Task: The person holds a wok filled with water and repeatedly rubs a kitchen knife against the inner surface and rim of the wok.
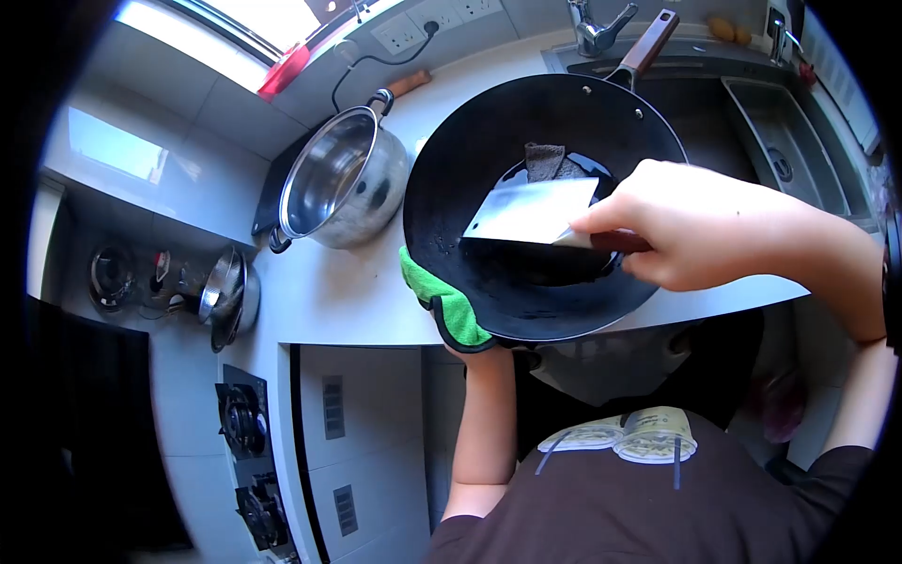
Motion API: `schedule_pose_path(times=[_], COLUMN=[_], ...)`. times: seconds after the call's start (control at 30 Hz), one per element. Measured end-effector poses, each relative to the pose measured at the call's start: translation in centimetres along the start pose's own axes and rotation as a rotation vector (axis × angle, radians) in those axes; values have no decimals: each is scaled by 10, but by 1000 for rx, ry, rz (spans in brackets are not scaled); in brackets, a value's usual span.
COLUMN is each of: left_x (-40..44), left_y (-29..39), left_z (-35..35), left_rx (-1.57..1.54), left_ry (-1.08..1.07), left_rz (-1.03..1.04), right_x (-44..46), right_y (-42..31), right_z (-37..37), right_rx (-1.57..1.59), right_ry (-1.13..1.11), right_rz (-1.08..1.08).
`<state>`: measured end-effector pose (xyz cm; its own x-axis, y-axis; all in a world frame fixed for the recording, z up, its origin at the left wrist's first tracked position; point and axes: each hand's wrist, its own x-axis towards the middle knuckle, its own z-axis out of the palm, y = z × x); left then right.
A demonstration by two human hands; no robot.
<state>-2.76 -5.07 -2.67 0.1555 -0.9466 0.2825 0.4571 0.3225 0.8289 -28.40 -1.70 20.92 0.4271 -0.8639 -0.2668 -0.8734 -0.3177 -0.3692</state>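
Note:
A large black wok (470, 150) sits at the counter's front edge, its wooden handle toward the sink. My right hand (662, 226) is closed on the wooden handle of a cleaver (531, 209), whose broad blade is over the inside of the wok. Just behind the blade, a dark grey piece (545, 162) that looks like cloth lies in the wok beside shiny liquid. At the wok's near left rim is a green cloth (446, 303) with dark edging. My left hand (470, 352) is under that cloth at the rim, mostly hidden, so its fingers do not show.
Left of the wok, a steel pot (348, 179) stands on the white counter (329, 301). Behind are a faucet (597, 33) and a sink (780, 141). Gas burners (242, 421) are at lower left, with pans (230, 296) above them. A cord (376, 61) runs along the wall.

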Motion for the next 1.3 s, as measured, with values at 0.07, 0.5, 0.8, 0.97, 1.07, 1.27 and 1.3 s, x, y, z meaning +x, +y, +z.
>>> schedule_pose_path(times=[0.07,0.5,0.8,0.97,1.07,1.27,1.3], left_x=[-2,10,12,12,14,13,14], left_y=[7,10,16,20,25,29,29], left_z=[2,3,16,22,29,32,33], left_rx=[8,188,184,205,218,258,238], left_ry=[-5,-119,-128,-166,-183,-184,-166], left_rz=[-9,110,119,124,147,187,177], right_x=[-7,-11,-22,4,24,26,25], right_y=[7,31,36,16,6,-10,-10], right_z=[0,20,33,49,71,85,84], right_rx=[-101,-500,-284,437,396,151,142], right_ry=[52,411,572,729,782,820,799], right_rz=[-1,-91,-238,-604,-635,-498,-487])
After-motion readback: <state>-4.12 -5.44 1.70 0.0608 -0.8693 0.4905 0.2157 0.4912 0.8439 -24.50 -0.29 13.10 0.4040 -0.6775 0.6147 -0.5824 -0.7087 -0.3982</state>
